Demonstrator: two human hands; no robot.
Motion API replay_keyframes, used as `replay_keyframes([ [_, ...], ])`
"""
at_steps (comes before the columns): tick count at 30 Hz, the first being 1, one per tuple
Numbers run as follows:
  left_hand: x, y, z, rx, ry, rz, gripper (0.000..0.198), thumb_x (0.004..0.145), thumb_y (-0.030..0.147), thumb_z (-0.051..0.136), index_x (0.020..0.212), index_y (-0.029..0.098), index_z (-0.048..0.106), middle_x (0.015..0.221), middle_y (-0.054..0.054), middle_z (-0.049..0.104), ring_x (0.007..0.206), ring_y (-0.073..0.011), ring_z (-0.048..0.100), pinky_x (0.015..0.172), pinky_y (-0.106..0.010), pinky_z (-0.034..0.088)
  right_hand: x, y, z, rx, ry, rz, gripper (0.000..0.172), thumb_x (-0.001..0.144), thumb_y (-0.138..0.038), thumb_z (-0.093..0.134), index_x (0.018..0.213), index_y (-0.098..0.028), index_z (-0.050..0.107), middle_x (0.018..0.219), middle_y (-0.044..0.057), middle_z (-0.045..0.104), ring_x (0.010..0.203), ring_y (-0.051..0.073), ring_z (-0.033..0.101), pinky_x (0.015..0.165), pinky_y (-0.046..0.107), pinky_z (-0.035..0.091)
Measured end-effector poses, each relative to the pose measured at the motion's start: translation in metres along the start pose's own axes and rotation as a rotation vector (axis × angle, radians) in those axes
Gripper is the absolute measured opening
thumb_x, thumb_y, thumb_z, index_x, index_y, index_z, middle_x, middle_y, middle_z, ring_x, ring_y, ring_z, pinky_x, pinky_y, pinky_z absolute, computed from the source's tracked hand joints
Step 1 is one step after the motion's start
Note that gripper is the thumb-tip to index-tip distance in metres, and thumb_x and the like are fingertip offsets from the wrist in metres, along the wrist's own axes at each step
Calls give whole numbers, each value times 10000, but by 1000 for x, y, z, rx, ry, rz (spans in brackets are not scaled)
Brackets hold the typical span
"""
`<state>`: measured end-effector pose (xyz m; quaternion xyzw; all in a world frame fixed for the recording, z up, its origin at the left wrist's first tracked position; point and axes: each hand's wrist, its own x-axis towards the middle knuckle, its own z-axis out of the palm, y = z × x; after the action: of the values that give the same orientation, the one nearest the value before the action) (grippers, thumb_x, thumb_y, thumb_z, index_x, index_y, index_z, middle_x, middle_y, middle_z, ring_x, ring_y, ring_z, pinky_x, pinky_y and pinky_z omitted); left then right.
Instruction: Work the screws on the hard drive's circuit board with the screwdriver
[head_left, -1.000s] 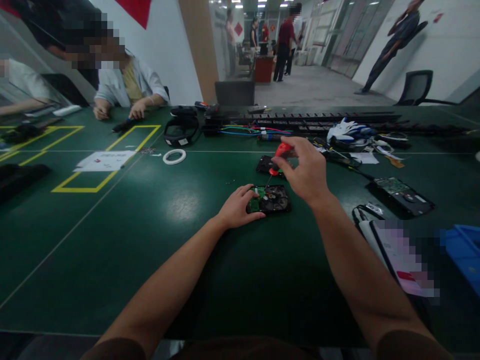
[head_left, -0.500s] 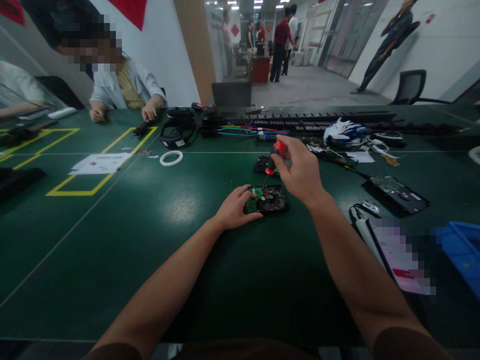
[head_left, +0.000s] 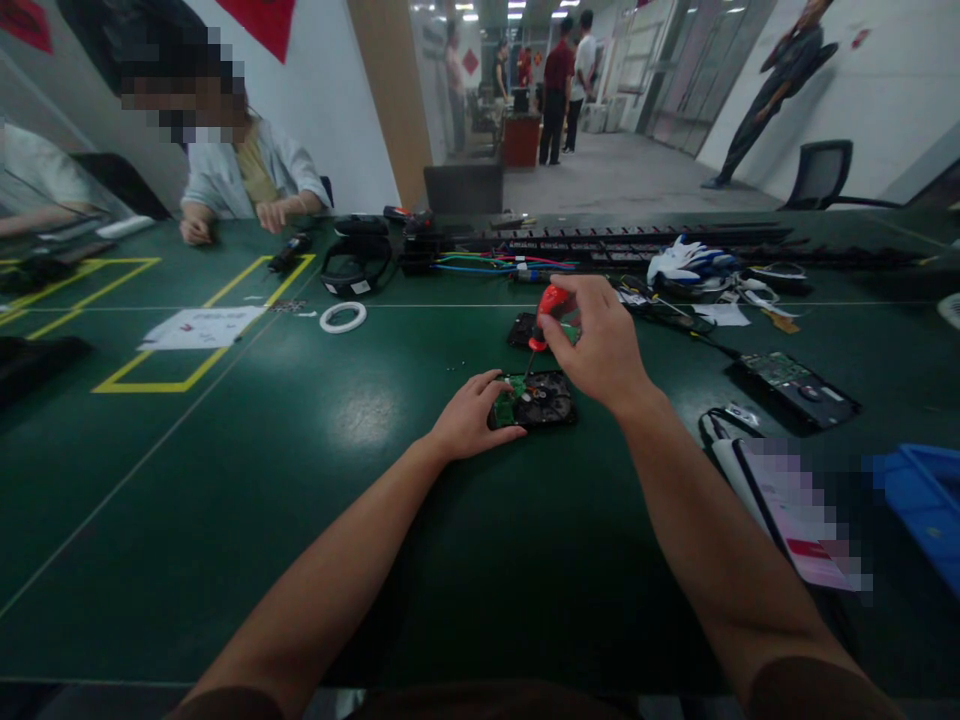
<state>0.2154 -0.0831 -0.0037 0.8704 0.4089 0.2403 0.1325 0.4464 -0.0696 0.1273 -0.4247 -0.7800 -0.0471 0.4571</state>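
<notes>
A hard drive (head_left: 553,402) with a green circuit board lies on the green table in front of me. My left hand (head_left: 471,417) grips its left end, thumb along the near edge and fingers over the board. Closed around the red and black handle of a screwdriver (head_left: 538,338) is my right hand (head_left: 598,340). The screwdriver tilts slightly, its shaft pointing down at the board; I cannot make out whether the tip touches a screw. Just behind, partly covered by my right hand, lies a second drive (head_left: 520,330).
Another drive (head_left: 796,390) lies to the right, near a phone-like device (head_left: 795,520) and a blue bin (head_left: 926,500). A white tape roll (head_left: 343,317) sits left. Cables, gloves (head_left: 686,265) and black rails (head_left: 600,243) line the back. A co-worker (head_left: 255,170) sits across.
The screwdriver's handle has turned in my right hand, showing more red. My left hand and the hard drive stay put. The co-worker's hand has lifted off a dark object.
</notes>
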Motion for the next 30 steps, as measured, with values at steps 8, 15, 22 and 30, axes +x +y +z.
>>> replay_keyframes([
  [8, -2, 3, -1, 20, 22, 20, 725, 870, 634, 715, 1420, 213, 498, 1603, -189, 419, 1494, -369, 440, 1235, -551, 418, 0, 0, 1, 23, 21, -6, 415, 942, -212, 584, 1354, -257, 568, 1310, 132, 643, 1166, 328, 645, 981, 551, 575],
  [15, -2, 4, -4, -31, 29, 11, 733, 907, 655, 663, 1450, 200, 476, 1571, -194, 452, 1485, -348, 453, 1242, -529, 416, -1, 1, 1, 35, 20, 15, 385, 945, -263, 617, 1328, -245, 583, 1289, 134, 645, 1119, 321, 655, 936, 529, 595],
  [22, 0, 1, -1, -101, 97, -5, 548, 979, 531, 617, 1407, 207, 508, 1503, -167, 530, 1446, -307, 490, 1229, -516, 430, -1, -4, 0, 21, 32, 28, 387, 948, -258, 594, 1335, -253, 590, 1247, 127, 612, 1120, 309, 637, 1000, 547, 565],
  [30, 3, -12, 6, -125, 235, -154, 300, 1006, 269, 547, 1293, 191, 591, 1296, -117, 664, 1267, -255, 601, 1146, -453, 496, -1, 7, 6, 61, 81, 43, 405, 906, -265, 658, 1300, -265, 567, 1263, 115, 636, 1130, 319, 649, 938, 539, 601],
])
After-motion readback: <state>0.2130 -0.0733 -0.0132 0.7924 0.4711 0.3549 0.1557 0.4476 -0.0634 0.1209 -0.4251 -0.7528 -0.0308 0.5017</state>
